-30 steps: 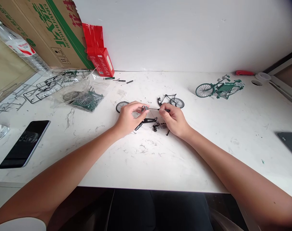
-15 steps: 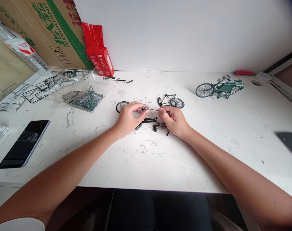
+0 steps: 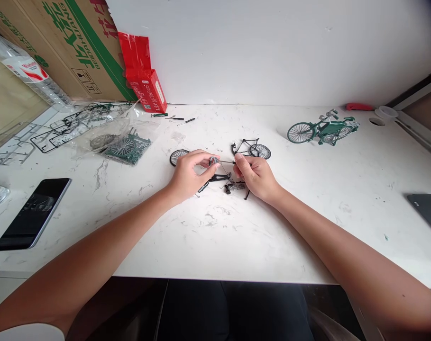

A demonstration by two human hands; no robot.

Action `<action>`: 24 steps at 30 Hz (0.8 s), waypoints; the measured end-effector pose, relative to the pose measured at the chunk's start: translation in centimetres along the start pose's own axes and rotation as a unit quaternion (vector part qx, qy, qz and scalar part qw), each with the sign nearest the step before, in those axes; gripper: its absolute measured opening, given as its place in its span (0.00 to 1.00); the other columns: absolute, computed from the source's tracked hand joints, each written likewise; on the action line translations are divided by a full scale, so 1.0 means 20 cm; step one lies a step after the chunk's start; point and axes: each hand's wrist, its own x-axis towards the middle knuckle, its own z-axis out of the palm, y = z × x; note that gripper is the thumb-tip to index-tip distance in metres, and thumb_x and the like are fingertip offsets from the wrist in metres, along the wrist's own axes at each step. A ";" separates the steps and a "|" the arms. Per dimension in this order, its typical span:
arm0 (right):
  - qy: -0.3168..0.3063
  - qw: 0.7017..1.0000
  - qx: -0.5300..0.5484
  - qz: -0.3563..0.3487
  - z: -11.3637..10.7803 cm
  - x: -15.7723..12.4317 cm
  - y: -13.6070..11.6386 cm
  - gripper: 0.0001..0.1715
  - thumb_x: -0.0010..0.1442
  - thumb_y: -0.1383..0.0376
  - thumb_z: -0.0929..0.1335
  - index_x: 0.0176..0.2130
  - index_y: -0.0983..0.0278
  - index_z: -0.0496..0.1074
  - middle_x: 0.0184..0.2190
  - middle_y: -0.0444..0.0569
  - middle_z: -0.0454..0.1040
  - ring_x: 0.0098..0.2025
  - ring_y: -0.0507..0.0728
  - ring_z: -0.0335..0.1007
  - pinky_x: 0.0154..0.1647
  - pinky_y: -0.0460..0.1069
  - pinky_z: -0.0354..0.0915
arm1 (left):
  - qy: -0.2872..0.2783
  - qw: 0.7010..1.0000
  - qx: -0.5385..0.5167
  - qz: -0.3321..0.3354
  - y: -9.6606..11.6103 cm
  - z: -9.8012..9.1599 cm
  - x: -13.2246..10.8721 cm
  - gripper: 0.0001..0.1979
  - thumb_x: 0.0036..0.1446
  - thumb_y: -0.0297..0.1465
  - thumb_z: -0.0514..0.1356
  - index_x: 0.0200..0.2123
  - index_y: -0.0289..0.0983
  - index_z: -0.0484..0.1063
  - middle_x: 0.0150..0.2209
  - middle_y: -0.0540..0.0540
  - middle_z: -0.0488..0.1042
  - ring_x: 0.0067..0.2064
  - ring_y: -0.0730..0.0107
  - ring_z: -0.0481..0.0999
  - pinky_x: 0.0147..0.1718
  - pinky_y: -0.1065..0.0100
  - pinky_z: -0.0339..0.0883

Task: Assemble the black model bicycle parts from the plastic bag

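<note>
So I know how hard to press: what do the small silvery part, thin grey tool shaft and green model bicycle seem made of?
Small silvery part: perhaps metal or coated plastic; greyish shine.
Thin grey tool shaft: probably smooth metal; slender, straight, grey.
Green model bicycle: painted metal or plastic, can't tell; uniform green, faint gloss.

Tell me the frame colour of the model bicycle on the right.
Green; the model bicycle's frame shows best in the head view.

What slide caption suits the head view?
Left hand holds a small part, right hand a slim tool, among model bicycle parts.
</note>
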 end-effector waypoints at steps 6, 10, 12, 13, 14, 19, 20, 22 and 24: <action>0.038 0.999 0.013 -0.028 0.00 0.00 0.01 0.32 0.74 0.39 0.62 0.31 0.59 0.62 0.26 0.44 0.61 0.28 0.54 0.55 0.29 0.51 0.55 | -0.001 1.000 0.001 0.000 0.00 0.00 0.00 0.09 0.64 0.33 0.69 0.45 0.37 0.84 0.45 0.40 0.84 0.44 0.63 0.85 0.49 0.62 0.81; 0.034 0.999 0.004 -0.040 0.00 0.00 0.03 0.28 0.72 0.40 0.65 0.35 0.59 0.65 0.27 0.44 0.64 0.28 0.54 0.55 0.29 0.51 0.55 | -0.007 1.000 0.004 0.002 -0.01 0.00 0.00 0.09 0.64 0.33 0.69 0.45 0.37 0.84 0.45 0.40 0.84 0.43 0.63 0.85 0.47 0.63 0.81; 0.027 0.998 0.002 -0.050 0.00 0.00 0.03 0.28 0.73 0.40 0.65 0.35 0.59 0.66 0.27 0.44 0.64 0.28 0.54 0.56 0.29 0.52 0.56 | -0.003 1.000 0.002 -0.001 -0.01 0.00 0.00 0.09 0.64 0.33 0.69 0.45 0.37 0.84 0.45 0.41 0.84 0.43 0.63 0.85 0.47 0.62 0.81; 0.026 0.998 0.000 -0.056 0.00 0.00 0.04 0.28 0.73 0.40 0.65 0.35 0.59 0.66 0.28 0.45 0.64 0.29 0.55 0.57 0.29 0.52 0.56 | -0.001 1.000 0.001 -0.003 -0.01 0.00 0.00 0.09 0.64 0.34 0.69 0.45 0.37 0.84 0.45 0.41 0.84 0.43 0.63 0.85 0.48 0.62 0.81; 0.026 0.998 -0.004 -0.061 0.00 0.00 0.04 0.28 0.73 0.40 0.65 0.35 0.59 0.67 0.28 0.45 0.65 0.29 0.55 0.57 0.30 0.52 0.57 | 0.001 1.000 0.001 -0.004 -0.01 0.00 0.00 0.09 0.64 0.34 0.69 0.45 0.37 0.84 0.45 0.41 0.84 0.43 0.64 0.85 0.48 0.63 0.81; 0.023 0.998 -0.010 -0.056 -0.01 0.01 0.02 0.30 0.72 0.39 0.65 0.35 0.60 0.70 0.28 0.45 0.67 0.29 0.54 0.58 0.30 0.52 0.56 | 0.013 1.000 -0.002 -0.003 -0.02 0.00 0.00 0.08 0.64 0.34 0.69 0.44 0.37 0.84 0.45 0.41 0.84 0.43 0.64 0.85 0.48 0.64 0.81; 0.021 0.998 -0.017 -0.051 -0.01 0.01 0.01 0.31 0.72 0.38 0.65 0.34 0.61 0.71 0.28 0.46 0.67 0.28 0.54 0.58 0.29 0.52 0.55 | 0.016 1.000 -0.003 -0.003 -0.02 0.00 0.00 0.09 0.64 0.34 0.69 0.44 0.37 0.84 0.45 0.41 0.84 0.43 0.64 0.85 0.48 0.64 0.81; 0.019 0.998 -0.035 -0.052 -0.01 0.01 0.00 0.34 0.71 0.36 0.65 0.32 0.61 0.72 0.27 0.46 0.68 0.28 0.54 0.58 0.29 0.52 0.55 | 0.019 1.000 -0.006 -0.005 -0.03 0.00 0.01 0.09 0.64 0.35 0.69 0.44 0.37 0.84 0.45 0.41 0.84 0.43 0.64 0.85 0.48 0.64 0.81; 0.020 0.997 -0.050 -0.064 -0.01 0.02 0.00 0.35 0.71 0.36 0.64 0.32 0.62 0.74 0.26 0.46 0.69 0.28 0.54 0.59 0.30 0.52 0.55 | 0.019 1.000 -0.007 -0.006 -0.04 0.00 0.01 0.09 0.64 0.35 0.69 0.44 0.37 0.83 0.45 0.41 0.84 0.43 0.64 0.85 0.47 0.64 0.82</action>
